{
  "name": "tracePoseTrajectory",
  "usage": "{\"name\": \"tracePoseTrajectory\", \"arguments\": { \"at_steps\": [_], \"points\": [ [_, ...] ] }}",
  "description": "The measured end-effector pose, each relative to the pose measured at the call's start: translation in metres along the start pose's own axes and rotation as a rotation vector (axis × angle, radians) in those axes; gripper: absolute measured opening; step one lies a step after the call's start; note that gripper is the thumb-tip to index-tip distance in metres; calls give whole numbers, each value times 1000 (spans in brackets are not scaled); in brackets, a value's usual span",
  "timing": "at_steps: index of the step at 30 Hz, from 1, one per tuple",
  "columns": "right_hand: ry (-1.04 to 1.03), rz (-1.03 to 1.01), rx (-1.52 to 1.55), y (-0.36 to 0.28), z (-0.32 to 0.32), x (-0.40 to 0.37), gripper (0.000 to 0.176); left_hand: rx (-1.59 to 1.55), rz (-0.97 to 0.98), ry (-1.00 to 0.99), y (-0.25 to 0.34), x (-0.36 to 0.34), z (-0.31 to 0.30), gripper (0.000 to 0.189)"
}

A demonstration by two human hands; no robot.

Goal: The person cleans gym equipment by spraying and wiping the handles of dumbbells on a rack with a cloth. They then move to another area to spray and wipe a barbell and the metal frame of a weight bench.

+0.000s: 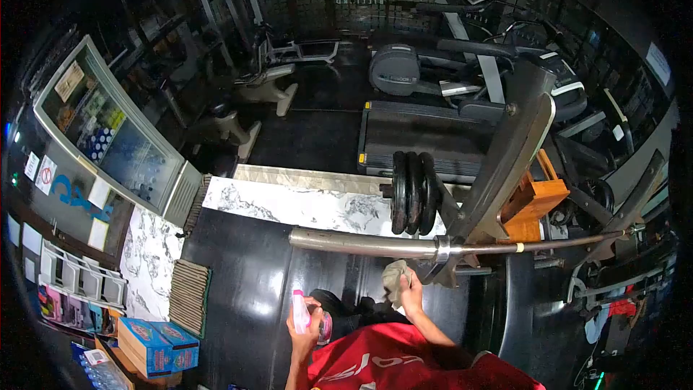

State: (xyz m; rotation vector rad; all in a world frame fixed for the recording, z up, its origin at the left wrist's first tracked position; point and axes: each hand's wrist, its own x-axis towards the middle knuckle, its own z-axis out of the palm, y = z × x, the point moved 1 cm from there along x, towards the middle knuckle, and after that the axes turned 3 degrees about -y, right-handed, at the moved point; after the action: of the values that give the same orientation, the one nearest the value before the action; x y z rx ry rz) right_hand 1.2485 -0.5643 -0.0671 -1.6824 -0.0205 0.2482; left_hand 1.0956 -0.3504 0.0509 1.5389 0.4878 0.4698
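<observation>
One head-worn wide-angle view, high and close above the barbell [361, 243], forward and down toward the gym floor [317, 130].

Dim gym — dark glossy floor [245, 274], treadmill [422, 137], exercise bikes [267, 87], marbled ledge [303, 206], glass-fronted cooler [108, 137] at left.

Left hand [303, 326] raised, fingers closed in a grip, forearm upright. Right hand [412, 293] higher, reaching forward, fingers clenched.
</observation>
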Motion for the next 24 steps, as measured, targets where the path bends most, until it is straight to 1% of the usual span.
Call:
{"name": "tracePoseTrajectory", "arguments": {
  "at_steps": [1,2,3,5,7,8,9,11,13,14,17,18,19,20,21,23,24],
  "points": [
    [66,360,383,-17,14,0,29,6,2,3,5,1,-1,20],
    [-85,619,688,-39,17,-1,36,-29,-6,-6,11,1,-1,20],
    [-180,773,805,-32,27,8,42,-64,-18,-14,16,0,-4,19],
    [-274,889,901,-44,59,21,47,-62,0,-34,19,0,-12,19],
    [-323,844,956,-54,96,30,49,-24,-30,-19,21,2,-20,19],
    [-289,878,1093,-59,115,34,51,-24,-28,-11,21,4,-23,19],
    [-312,896,1146,-64,134,38,50,-48,-35,-15,22,5,-26,19],
    [-226,999,1140,-82,164,35,48,-75,-44,-5,25,4,-34,20],
    [-175,1017,1303,-82,192,35,46,-75,-71,8,26,5,-41,22],
    [-179,1029,1283,-79,198,35,46,14,-15,13,25,6,-48,18],
    [-270,945,1455,-72,208,37,40,-84,-63,62,28,9,-59,19],
    [-234,1005,1343,-78,200,39,37,-92,-67,64,28,11,-62,19],
    [-229,1006,1335,-67,187,41,37,-94,-108,40,27,12,-65,23],
    [-382,974,1453,-52,171,41,37,-93,-150,14,25,13,-67,27],
    [-534,931,1574,-43,160,41,37,-93,-156,8,22,14,-69,27],
    [-52,981,1215,-94,133,26,37,-81,-72,-61,14,20,-71,25],
    [-5,959,1253,-91,115,26,37,-42,-114,-100,12,24,-74,25]
  ]
}}
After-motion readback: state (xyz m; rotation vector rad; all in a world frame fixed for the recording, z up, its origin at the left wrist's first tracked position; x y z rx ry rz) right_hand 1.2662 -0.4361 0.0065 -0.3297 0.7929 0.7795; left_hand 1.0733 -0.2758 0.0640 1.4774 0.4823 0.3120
